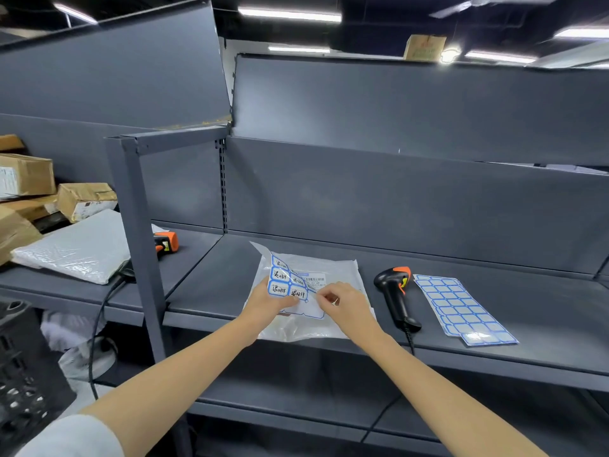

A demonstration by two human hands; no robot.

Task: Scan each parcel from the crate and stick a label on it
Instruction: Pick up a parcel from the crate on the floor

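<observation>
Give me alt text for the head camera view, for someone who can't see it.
Left hand holds a label sheet while the right hand peels a label over a plastic parcel on a grey shelf, beside a barcode scanner.

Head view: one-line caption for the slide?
Left hand holds a handwritten label sheet over a clear-bagged parcel while the right hand peels a label; scanner alongside.
</observation>
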